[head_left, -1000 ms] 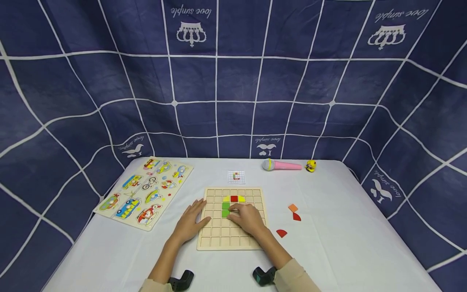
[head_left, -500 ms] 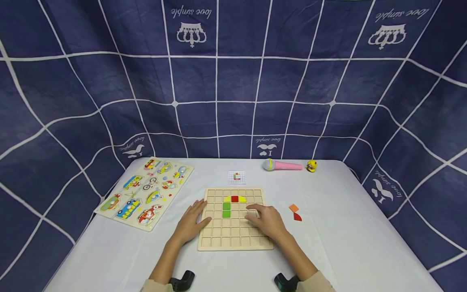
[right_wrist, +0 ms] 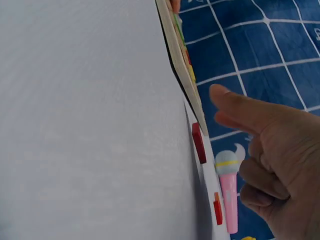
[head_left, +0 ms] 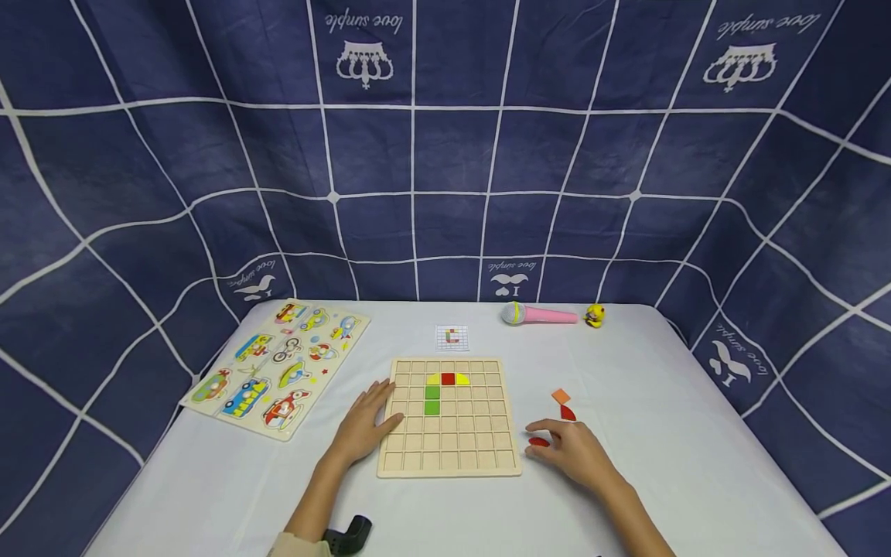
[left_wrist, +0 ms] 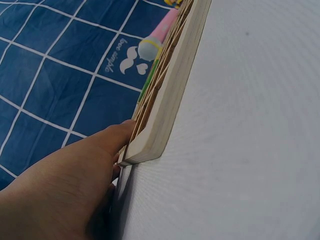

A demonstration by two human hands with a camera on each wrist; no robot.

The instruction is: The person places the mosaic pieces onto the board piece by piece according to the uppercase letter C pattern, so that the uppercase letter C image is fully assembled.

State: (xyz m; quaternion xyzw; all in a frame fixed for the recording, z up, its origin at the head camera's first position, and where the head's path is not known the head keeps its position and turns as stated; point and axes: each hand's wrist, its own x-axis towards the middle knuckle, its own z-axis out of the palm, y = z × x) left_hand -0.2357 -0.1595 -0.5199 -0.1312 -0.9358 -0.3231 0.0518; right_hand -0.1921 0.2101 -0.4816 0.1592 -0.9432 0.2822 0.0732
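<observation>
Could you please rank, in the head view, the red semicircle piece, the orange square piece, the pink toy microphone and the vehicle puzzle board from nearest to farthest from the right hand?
From the right hand:
1. Red semicircle piece, at its fingertips.
2. Orange square piece, just beyond.
3. Pink toy microphone, far edge.
4. Vehicle puzzle board, far left.

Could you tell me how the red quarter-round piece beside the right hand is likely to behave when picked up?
The red piece looks like a stiff, flat tile, so it should not flex. Being small and thin, it is probably light. Lying flush on the white table, it may slide under the right hand rather than lift, and seems unlikely to roll.
</observation>
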